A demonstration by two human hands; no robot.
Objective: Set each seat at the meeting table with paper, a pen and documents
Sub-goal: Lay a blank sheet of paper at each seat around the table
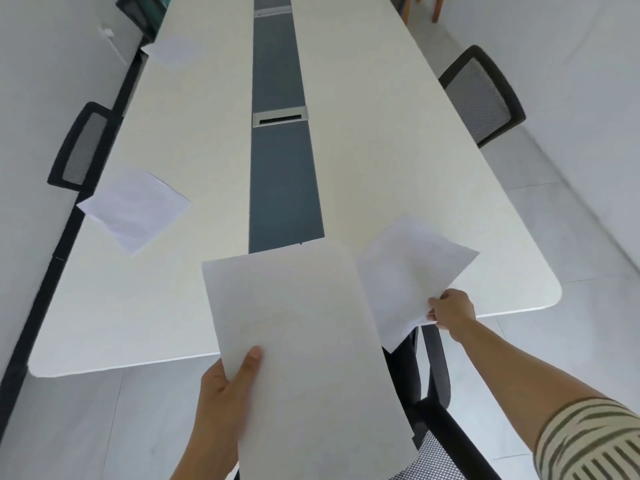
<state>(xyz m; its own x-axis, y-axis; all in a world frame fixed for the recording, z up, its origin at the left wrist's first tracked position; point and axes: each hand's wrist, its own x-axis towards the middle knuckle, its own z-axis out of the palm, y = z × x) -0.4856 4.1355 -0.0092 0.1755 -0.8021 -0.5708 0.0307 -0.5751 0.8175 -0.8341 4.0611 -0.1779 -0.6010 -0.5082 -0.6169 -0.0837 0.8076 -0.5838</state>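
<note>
Far ahead of the left-hand fingers [254, 356], a silver rectangular metal cable hatch [280, 116] with a dark slot, set in a slate-blue centre strip [282, 181]. Farther along the same strip, a second silver hatch [272, 11]. Well left of those fingers, a black skirting band [34, 306] at the foot of a plain white wall [34, 64], with a small white wall fitting [105, 31] high up. Right of the right-hand fingers [433, 303], pale grey floor tiles [571, 237]. Far beyond, orange-brown wooden legs [436, 8].
</note>
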